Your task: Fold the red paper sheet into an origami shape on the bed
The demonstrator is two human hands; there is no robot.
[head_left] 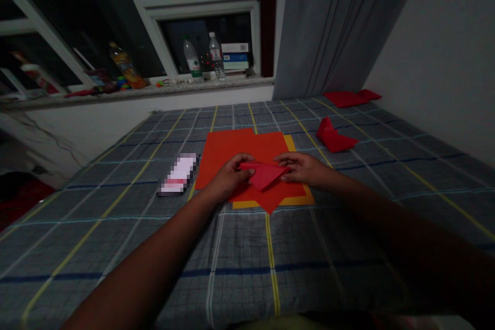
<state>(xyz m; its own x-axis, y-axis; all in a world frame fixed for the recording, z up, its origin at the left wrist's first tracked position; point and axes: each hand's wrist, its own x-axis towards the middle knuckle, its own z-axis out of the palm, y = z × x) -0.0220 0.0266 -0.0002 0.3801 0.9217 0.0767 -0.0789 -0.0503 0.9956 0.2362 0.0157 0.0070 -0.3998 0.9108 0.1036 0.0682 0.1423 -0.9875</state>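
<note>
A folded red paper triangle point(265, 174) lies on a stack of orange-red sheets point(228, 149) with a yellow sheet point(299, 198) under them, all on the grey plaid bed cover point(240, 263). My left hand point(228, 175) pinches the triangle's left corner with curled fingers. My right hand point(303, 167) pinches its right corner, fingers pressed together.
A blurred white and pink packet point(178, 174) lies left of the sheets. A folded red paper piece point(333, 136) and another flat red one point(350, 97) lie at the far right. Bottles point(193, 59) and books stand on the windowsill. A grey curtain point(328, 26) hangs behind.
</note>
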